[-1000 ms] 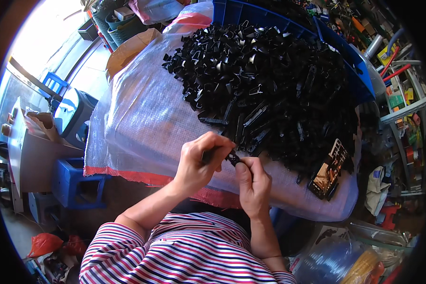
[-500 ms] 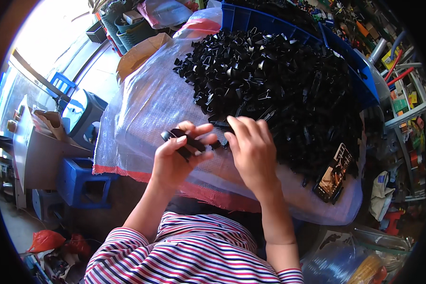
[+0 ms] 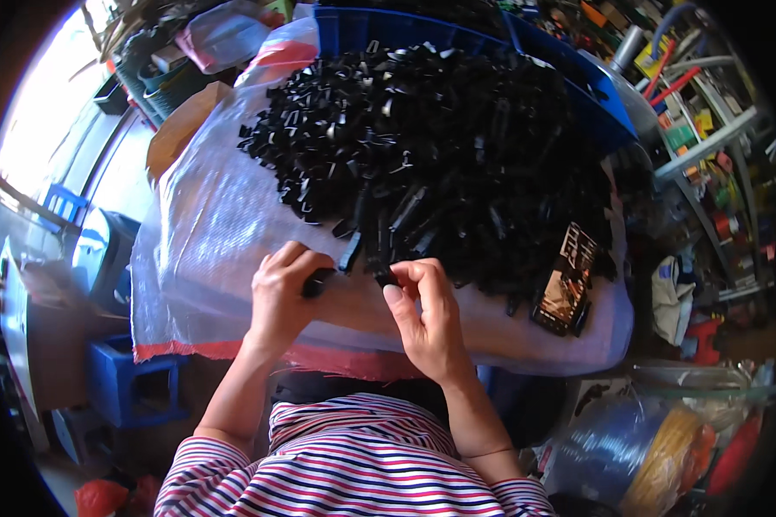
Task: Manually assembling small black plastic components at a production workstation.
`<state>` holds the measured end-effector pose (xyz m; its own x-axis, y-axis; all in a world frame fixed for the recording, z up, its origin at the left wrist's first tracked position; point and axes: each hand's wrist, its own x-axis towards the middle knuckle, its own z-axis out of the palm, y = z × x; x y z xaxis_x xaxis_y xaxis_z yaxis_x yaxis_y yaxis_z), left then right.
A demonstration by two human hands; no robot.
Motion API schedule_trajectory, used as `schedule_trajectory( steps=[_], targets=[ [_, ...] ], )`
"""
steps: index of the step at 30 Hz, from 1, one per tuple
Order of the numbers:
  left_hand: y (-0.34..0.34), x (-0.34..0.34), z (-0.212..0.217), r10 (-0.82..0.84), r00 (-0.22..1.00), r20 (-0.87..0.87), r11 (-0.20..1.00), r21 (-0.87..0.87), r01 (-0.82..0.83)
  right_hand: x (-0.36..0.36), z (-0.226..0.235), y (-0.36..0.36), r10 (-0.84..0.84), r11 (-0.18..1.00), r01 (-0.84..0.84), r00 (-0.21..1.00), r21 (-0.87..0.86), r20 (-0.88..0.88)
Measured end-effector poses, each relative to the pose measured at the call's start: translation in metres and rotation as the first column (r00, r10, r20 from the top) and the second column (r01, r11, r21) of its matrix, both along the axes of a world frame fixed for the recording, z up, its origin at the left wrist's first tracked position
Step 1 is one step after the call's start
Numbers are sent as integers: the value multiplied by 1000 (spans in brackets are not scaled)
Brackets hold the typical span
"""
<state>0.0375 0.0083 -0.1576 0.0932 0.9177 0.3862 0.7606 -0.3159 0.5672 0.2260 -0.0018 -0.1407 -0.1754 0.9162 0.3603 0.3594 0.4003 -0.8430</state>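
Note:
A large heap of small black plastic clip-like parts [image 3: 422, 129] lies on a white woven sack [image 3: 207, 233] with a red edge. At the heap's near edge, my left hand [image 3: 276, 289] is closed, back upward, around a dark curved plastic piece [image 3: 317, 283] that sticks out beside the fingers. To its right, my right hand [image 3: 429, 314] pinches a small black plastic part [image 3: 386, 277] between thumb and fingers. Between the two hands, longer black strips [image 3: 351, 252] jut from the heap toward me. The exact shape of either held piece is partly hidden by my fingers.
A phone [image 3: 565, 280] with a lit screen lies at the heap's right edge. Blue plastic crates [image 3: 608, 90] border the heap at the back and right. A blue stool [image 3: 134, 379] stands at left; a metal rack [image 3: 707, 142] is at right.
My left hand has turned from palm up with fingers spread to back upward and closed. My right hand has come down nearer me, its thumb now showing. The whole view has shifted.

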Motion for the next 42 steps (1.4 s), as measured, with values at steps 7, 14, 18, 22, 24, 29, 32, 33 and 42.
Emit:
schedule_trajectory(
  steps=[7, 14, 18, 22, 24, 29, 32, 33, 42],
  targets=[
    [-4, 14, 4, 240, 204, 949, 832, -310, 460, 3, -1, -23, 5, 992, -24, 989, -123, -149],
    [-17, 49, -2, 382, -146, 913, 733, -203, 649, -1, -12, -9, -15, 956, -7, 997, 294, 74],
    [-17, 51, 4, 391, -87, 916, 718, -245, 652, 8, -10, -11, -77, 954, 44, 992, 295, 101],
    [-13, 46, 6, 369, -29, 929, 704, -259, 661, 13, -7, -9, -101, 950, 64, 989, 304, 107],
    [-12, 43, 5, 348, 10, 937, 703, -268, 659, 12, -7, -7, -24, 943, -13, 994, 333, 109],
    [-9, 47, 12, 275, 181, 944, 726, -328, 605, 14, -4, -10, 0, 936, -31, 996, 352, 86],
    [-10, 46, 14, 266, 238, 934, 729, -356, 585, 14, -4, -11, -11, 936, -4, 999, 351, 41],
    [-11, 46, 15, 262, 246, 933, 734, -358, 577, 13, -5, -11, -18, 935, 10, 1000, 355, 17],
    [-20, 60, 15, 301, 48, 953, 809, -281, 517, 11, -5, -8, -118, 902, 74, 990, 426, 77]
  ],
)
